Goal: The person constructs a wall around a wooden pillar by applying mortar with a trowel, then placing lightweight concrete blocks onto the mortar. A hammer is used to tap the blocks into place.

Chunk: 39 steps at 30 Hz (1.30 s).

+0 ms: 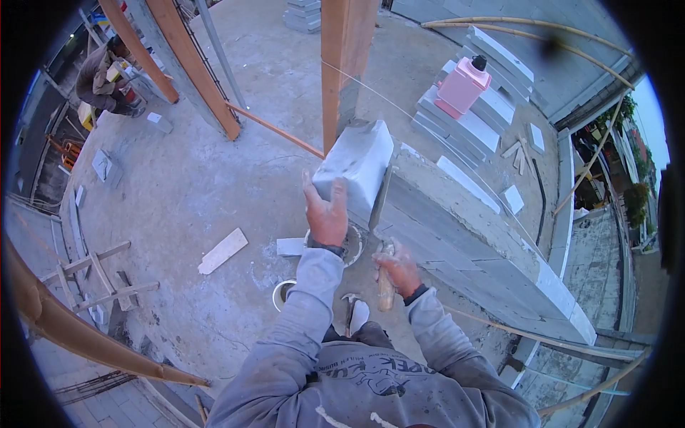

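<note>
My left hand (pixel 328 214) is on the near end of a white block (pixel 355 162), thumb and fingers spread against it. The block is tilted beside an orange-brown post (pixel 342 71), at the end of a low grey block wall (pixel 457 235). My right hand (pixel 399 269) is wrapped round the wooden handle of a trowel (pixel 386 285). The trowel's blade points up between the block and the wall end. Whether the block rests on anything underneath is hidden.
A pink container (pixel 462 87) stands on stacked blocks (pixel 457 128) behind the wall. A white bucket (pixel 282 294) and a hammer (pixel 349 308) are near my feet. A flat board (pixel 222 251) lies left. Another person (pixel 105 77) bends at the far left. A string crosses above the wall.
</note>
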Each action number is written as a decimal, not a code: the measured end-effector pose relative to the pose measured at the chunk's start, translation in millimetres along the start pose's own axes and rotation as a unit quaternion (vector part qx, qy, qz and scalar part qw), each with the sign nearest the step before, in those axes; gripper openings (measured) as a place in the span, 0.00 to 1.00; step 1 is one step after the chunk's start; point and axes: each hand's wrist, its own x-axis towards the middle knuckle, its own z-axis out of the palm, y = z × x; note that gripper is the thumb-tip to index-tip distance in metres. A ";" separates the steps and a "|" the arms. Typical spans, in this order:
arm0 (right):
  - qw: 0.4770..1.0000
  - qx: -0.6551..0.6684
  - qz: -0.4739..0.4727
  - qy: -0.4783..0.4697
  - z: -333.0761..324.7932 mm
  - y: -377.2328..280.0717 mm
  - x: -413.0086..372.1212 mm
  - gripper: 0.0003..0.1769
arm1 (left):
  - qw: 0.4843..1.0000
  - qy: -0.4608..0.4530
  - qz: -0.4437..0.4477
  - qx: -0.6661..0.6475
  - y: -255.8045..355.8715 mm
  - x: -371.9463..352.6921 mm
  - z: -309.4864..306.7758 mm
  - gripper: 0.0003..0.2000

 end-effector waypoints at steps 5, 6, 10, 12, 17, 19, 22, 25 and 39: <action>0.986 -0.156 -0.023 0.053 19.0 5.5 -1.8 0.21 | 0.999 0.021 0.021 0.034 -38.0 -5.1 1.4 0.46; 0.970 -0.226 -0.067 0.063 20.7 2.7 -5.4 0.22 | 0.999 0.012 0.031 0.027 -33.7 -4.5 -0.2 0.49; 0.931 -0.332 -0.123 0.083 9.0 35.9 9.5 0.25 | 0.998 -0.026 0.024 0.061 -15.6 -11.4 -6.8 0.51; 0.935 -0.327 -0.109 0.081 2.8 34.9 9.9 0.26 | 0.997 -0.040 0.009 0.063 -14.4 -7.7 -7.3 0.50; 0.942 -0.334 -0.003 0.033 -32.4 33.9 -20.2 0.27 | 0.999 -0.007 -0.028 -0.027 -49.5 1.3 -59.8 0.48; 0.958 -0.269 0.099 0.017 -62.0 70.2 -30.4 0.26 | 0.994 -0.035 -0.049 -0.091 -70.6 -4.2 -104.4 0.45; 0.873 -0.453 0.178 0.039 -106.6 172.7 -16.7 0.27 | 0.990 -0.012 -0.119 -0.075 -92.4 -26.7 -155.8 0.44; 0.802 -0.576 0.156 -0.015 -117.5 236.6 26.7 0.28 | 0.973 0.072 -0.192 0.108 -152.4 -59.1 -184.4 0.44; 0.467 -0.856 0.153 -0.161 -35.4 446.7 372.0 0.13 | 0.832 0.143 -0.474 0.251 -440.1 -182.3 -246.7 0.45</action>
